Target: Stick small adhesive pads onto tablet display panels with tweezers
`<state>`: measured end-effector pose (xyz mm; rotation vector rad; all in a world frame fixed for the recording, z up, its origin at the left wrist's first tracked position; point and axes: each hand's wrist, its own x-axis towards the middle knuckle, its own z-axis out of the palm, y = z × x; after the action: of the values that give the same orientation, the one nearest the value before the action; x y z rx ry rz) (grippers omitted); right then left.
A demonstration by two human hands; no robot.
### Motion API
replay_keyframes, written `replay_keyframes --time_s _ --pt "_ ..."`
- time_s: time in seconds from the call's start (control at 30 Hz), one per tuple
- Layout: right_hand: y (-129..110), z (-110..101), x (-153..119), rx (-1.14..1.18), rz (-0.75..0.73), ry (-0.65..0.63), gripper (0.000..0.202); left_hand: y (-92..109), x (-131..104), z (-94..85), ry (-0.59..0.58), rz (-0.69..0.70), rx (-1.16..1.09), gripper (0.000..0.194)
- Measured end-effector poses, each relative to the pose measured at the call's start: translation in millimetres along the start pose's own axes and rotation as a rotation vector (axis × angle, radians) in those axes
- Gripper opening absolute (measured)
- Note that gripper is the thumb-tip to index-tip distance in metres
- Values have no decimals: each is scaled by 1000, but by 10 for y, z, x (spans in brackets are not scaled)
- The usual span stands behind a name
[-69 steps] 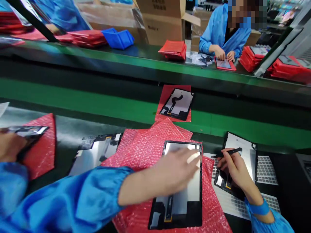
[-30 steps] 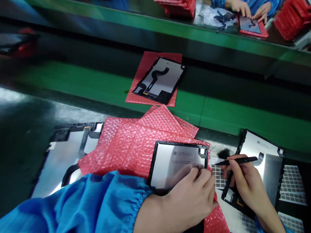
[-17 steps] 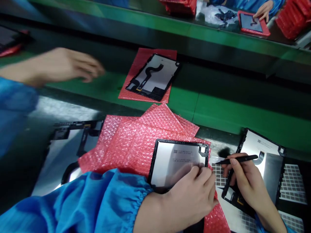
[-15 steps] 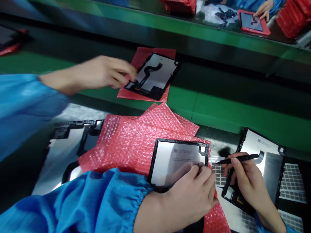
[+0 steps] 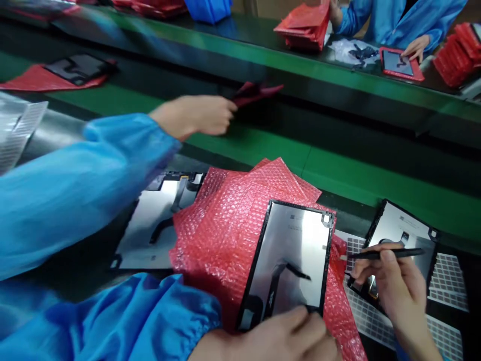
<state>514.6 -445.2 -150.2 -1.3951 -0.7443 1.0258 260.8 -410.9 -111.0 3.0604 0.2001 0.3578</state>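
Observation:
A tablet screen (image 5: 300,235), black-framed and silver-backed with a dark ribbon cable, lies tilted over a pile of red bubble-wrap bags (image 5: 225,225). My left hand (image 5: 285,338) comes in from the lower left with curled fingers at its bottom edge; the hand is blurred and partly cut off. My right hand (image 5: 398,286) is closed on black tweezers (image 5: 404,253), their tip pointing left towards that screen. Beneath my right hand lies a second tablet screen (image 5: 409,220). A left-hand co-worker's hand (image 5: 203,115) grips a dark red bag (image 5: 259,94) over the belt.
The co-worker's sleeve (image 5: 93,170) crosses the left side, above a third tablet screen (image 5: 150,240). White grid sheets (image 5: 447,281) lie at right. Another screen on a red bag (image 5: 78,69) sits on the green belt (image 5: 338,170). Across it, a person (image 5: 398,25) handles a screen near red stacks.
The view has swung left and up. My left hand has moved down the screen, uncovering its ribbon cable. The co-worker's hand has lifted a red bag; the screen on it no longer shows.

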Motion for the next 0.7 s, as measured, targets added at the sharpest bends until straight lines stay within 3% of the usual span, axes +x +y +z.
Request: replay_keyframes --time_s 0.17,0.27,0.7 --pt "259 115 -4 -52 91 -45 29 -122 103 327 -28 -205 18 51" --pt "319 124 11 -65 75 -52 30 -165 145 426 -37 -239 16 56" --pt "298 157 -5 -49 52 -94 25 -170 152 465 -39 -278 5 55"
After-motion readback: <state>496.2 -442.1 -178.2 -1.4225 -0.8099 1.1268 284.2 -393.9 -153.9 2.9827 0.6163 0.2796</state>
